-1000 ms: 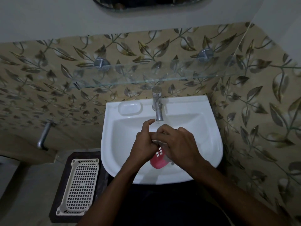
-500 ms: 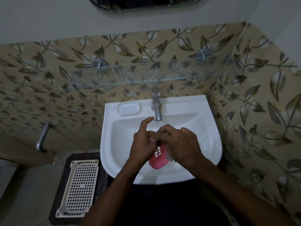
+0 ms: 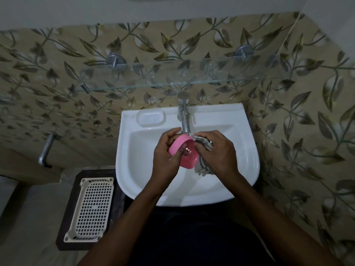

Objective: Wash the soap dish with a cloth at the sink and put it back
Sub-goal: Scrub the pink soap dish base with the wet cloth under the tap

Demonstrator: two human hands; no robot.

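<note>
Head view: left hand (image 3: 166,157) grips the soap dish (image 3: 190,160), right hand (image 3: 219,152) clutches the cloth (image 3: 204,142); washing step, next likely cloth against dish.

On my feed I list: beige leaf-patterned tiles (image 3: 57,73) on back and right walls, plain pale wall (image 3: 172,10) above; glass shelf (image 3: 172,82) on two metal brackets (image 3: 115,61); white sink (image 3: 221,112) beneath; metal pipe stub (image 3: 46,148) at left; cream perforated tray (image 3: 92,210) on dark stand (image 3: 69,208); grey floor (image 3: 26,227). Light dim.
</note>
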